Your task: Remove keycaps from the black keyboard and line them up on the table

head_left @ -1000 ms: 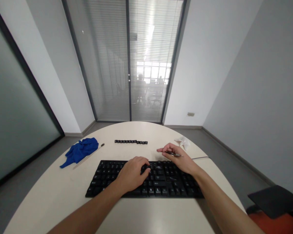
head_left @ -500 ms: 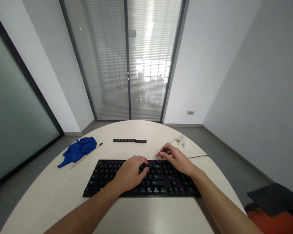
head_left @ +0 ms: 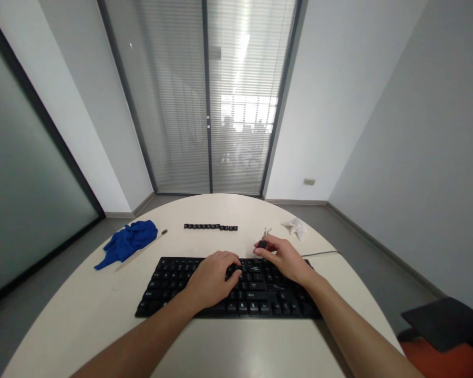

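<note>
A black keyboard [head_left: 256, 308] lies on the pale round table in front of me. My left hand [head_left: 213, 278] rests on its middle keys, fingers bent, with keys showing in the gap between thumb and forefinger. Above the keyboard's upper right part, my right hand [head_left: 281, 257] is closed on a keycap puller [head_left: 263, 243]. Its black handle sits between thumb and fingers, and its thin wire prongs point up and away from me. Beyond the keyboard, loose black keycaps [head_left: 205, 227] stand in a row on the table.
At the left lie a blue cloth [head_left: 130, 241] and a thin-handled brush [head_left: 142, 250]. A crumpled white tissue [head_left: 295, 228] sits at the back right, near the keyboard cable [head_left: 321, 253]. A black and red chair [head_left: 445, 331] stands at the lower right, beside the table's edge.
My right hand has turned the keycap puller so its wire prongs now show, pointing up. My left hand stays in place on the keyboard.
</note>
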A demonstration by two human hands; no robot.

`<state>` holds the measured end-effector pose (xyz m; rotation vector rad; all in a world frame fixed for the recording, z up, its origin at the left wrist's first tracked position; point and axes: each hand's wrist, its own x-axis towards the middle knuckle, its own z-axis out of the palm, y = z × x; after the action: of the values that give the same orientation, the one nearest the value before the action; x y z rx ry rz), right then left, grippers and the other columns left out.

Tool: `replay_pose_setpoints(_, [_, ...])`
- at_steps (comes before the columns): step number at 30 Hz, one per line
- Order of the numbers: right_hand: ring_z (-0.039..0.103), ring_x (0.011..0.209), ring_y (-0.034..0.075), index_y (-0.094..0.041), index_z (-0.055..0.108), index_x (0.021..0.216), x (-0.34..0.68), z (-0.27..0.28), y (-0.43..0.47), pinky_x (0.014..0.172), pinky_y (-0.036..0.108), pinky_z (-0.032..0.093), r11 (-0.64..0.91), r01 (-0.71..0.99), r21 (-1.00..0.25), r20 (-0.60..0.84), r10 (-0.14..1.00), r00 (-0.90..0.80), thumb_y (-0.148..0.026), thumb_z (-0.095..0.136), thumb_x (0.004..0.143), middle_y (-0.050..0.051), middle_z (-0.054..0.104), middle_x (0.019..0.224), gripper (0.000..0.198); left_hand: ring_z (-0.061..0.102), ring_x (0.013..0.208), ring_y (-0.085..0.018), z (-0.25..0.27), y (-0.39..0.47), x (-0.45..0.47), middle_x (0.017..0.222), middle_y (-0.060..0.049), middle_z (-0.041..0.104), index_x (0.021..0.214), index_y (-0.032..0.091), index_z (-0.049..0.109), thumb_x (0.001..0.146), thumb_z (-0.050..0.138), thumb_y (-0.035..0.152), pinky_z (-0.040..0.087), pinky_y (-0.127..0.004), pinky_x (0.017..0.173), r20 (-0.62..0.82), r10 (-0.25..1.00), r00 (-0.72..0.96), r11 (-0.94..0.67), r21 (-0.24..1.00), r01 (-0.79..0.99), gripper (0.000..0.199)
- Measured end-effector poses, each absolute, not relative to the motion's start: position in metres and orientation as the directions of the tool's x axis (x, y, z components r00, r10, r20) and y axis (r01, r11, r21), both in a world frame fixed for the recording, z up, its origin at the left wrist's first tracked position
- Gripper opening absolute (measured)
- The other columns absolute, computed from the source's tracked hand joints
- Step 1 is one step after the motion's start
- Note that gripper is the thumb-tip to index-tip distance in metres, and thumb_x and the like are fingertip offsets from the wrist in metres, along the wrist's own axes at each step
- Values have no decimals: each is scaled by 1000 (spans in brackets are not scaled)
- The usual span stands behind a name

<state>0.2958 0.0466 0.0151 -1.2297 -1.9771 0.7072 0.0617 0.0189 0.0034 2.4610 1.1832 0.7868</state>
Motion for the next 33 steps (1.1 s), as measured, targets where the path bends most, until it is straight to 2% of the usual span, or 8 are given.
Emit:
replay_pose_setpoints(8, [62, 74, 18, -20, 68, 90, 296, 13, 45, 65, 26, 46, 393, 517, -760, 249, 912, -327, -43, 63, 86, 1, 69, 78, 24, 60, 99, -22, 3, 19, 62, 107, -3, 68, 99, 23, 63, 88, 55, 24, 46, -37, 92, 343, 787, 514, -617, 472, 630, 14])
replay_pose_setpoints(17, [54, 65, 15, -18, 69, 94, 299, 12, 50, 60, 26, 40, 408, 572, -712, 335, 913, -234, -47, 61, 87, 0, 62, 68, 31, 60, 101, -22, 2, 19, 61, 109, -4, 68, 100, 23, 63, 88, 55, 24, 46, -37, 93, 343, 782, 520, -622, 479, 620, 14])
replay_pose_setpoints(33, [56, 66, 16, -18, 67, 91, 299, 8, 51, 61, 27, 41, 384, 580, -718, 298, 923, -243, -48, 60, 87, 0, 64, 70, 31, 60, 101, -22, 2, 20, 61, 109, -4, 68, 99, 23, 63, 88, 55, 24, 46, -38, 93, 350, 781, 517, -624, 480, 617, 14])
